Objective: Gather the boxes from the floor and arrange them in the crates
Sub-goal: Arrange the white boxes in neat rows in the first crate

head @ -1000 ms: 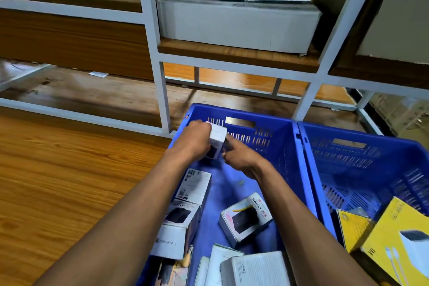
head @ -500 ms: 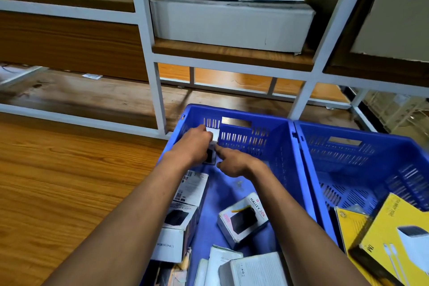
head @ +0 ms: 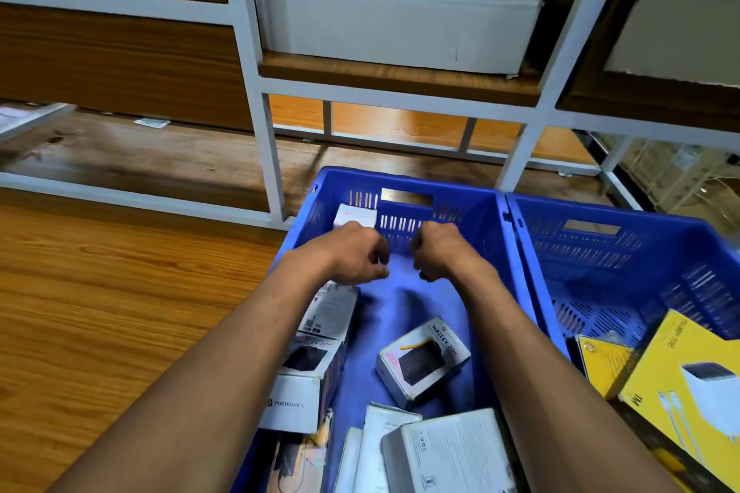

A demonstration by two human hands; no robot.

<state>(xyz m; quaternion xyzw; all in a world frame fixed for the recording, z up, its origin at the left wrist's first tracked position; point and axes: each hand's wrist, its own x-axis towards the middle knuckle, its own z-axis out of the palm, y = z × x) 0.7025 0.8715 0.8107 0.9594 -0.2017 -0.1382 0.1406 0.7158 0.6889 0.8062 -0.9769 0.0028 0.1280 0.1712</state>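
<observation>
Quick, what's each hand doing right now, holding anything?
Left hand: fingers loosely curled, holding nothing, just in front of the small white box.
Right hand: fingers loosely curled, holding nothing.

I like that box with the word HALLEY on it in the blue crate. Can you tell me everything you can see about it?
The HALLEY box is a small carton, white and grey, apparently cardboard. Its top shows a picture of a dark block with a yellow strap, red print on one edge, and "HALLEY 20K" along another. It looks closed. It lies flat, picture side up, turned askew, on the floor of the left blue crate. Neither hand touches it, and it sits apart from the other boxes.
</observation>
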